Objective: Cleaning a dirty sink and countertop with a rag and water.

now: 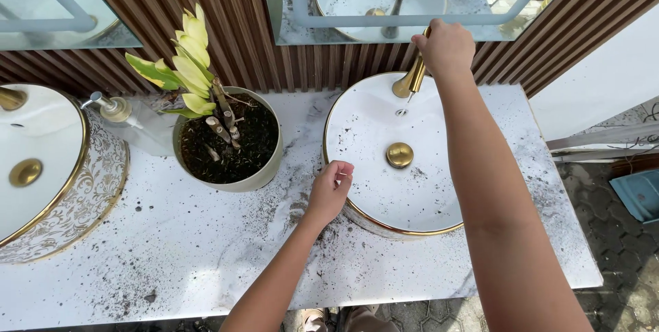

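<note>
Right hand (445, 47) closed over the gold faucet (410, 81) — left hand (331, 191) (fingers curled) on the basin (374, 122) rim.

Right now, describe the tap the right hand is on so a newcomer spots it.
On the marble counter, find the round white basin right of the potted plant. At its back rim, under the right hand, stands a gold faucet, the only one over the soil-speckled basin.

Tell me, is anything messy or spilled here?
Yes. Dark soil is scattered across the marble counter and speckled inside the white basin, beside the potted plant. It looks spilled from the pot.
</note>
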